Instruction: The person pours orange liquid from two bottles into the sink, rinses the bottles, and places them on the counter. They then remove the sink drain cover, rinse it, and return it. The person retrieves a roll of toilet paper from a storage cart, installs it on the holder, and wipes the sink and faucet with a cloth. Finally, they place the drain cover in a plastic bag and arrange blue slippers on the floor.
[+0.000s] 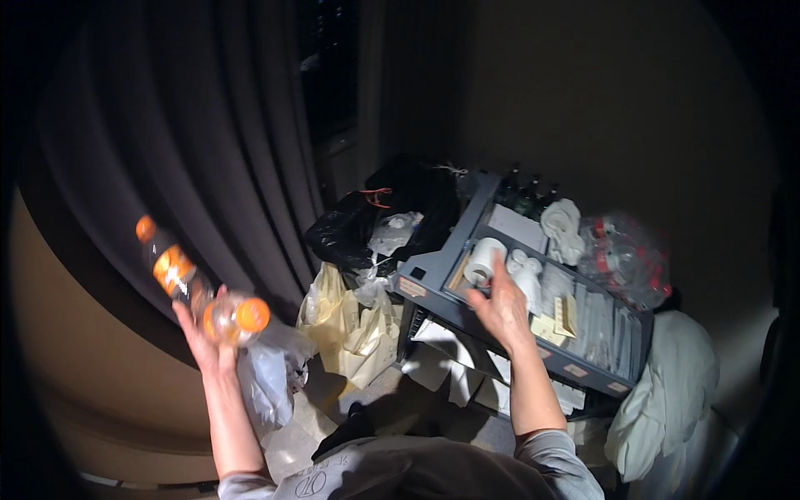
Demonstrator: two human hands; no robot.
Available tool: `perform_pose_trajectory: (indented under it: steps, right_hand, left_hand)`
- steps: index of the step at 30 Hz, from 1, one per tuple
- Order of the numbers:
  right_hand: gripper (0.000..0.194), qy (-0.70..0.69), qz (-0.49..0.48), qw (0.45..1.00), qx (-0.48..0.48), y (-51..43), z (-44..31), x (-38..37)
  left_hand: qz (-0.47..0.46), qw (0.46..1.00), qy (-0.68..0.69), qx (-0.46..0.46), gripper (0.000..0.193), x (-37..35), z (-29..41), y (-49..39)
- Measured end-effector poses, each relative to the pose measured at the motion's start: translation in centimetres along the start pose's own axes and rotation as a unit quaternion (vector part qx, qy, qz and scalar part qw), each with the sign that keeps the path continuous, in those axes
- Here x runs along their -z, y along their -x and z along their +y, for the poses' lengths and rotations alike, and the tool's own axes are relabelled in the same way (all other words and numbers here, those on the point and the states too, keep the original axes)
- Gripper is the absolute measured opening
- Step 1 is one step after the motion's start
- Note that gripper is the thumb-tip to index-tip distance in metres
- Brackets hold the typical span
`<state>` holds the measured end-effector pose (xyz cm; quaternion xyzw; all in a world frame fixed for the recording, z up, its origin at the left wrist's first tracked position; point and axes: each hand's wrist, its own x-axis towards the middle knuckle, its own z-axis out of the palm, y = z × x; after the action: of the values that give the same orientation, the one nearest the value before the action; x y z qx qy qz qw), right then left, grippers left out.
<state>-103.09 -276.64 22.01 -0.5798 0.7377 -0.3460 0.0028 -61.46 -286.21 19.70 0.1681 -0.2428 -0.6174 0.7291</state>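
Note:
My left hand (pixel 212 353) holds two clear plastic bottles with orange caps. One bottle (pixel 173 270) with an orange label slants up and away to the left. The other bottle (pixel 230 317) points its cap towards me. Over the top tray of a grey housekeeping cart (pixel 431 275), my right hand (pixel 505 309) has its fingers spread and nothing visible in them. Just beyond those fingers lies a white toilet roll (pixel 484 255). A white plastic-wrapped bundle (pixel 526 275) is beside the roll, partly behind the hand. Whether the fingertips touch the roll, I cannot tell.
Thin packets (pixel 600 325) and cream cards (pixel 556 322) fill the tray's right side. Paper bags (pixel 350 331) and a black rubbish bag (pixel 337 228) stand left of the cart. Beyond it are a bag of bottles (pixel 625 259) and dark glass bottles (pixel 531 190). A white cloth bag (pixel 672 375) hangs right.

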Motion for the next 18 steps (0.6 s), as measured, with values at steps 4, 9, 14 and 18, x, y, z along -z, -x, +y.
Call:
perform_pose_trajectory:
  steps: [4,9,14,18]
  right_hand:
    - [0.1,-0.262,-0.197,0.904,0.275,-4.1,-12.6,2.2]
    - [0.101,-0.314,-0.015,0.834,0.454,-12.1,-19.8,0.8]
    - [0.04,-0.282,0.308,0.731,0.54,-20.2,-22.9,2.8]
    - [0.037,-0.283,0.262,0.833,0.397,-25.0,-20.0,4.6]
  left_hand:
    - [-0.114,0.993,0.02,0.014,0.057,-7.3,-0.5,-4.7]
    - [-0.218,0.975,0.042,0.003,0.053,-15.0,-1.9,-10.6]
    - [-0.352,0.933,0.064,0.027,0.055,-23.5,-5.2,-17.1]
    - [-0.335,0.935,0.093,0.072,0.056,-29.0,-11.6,-21.9]
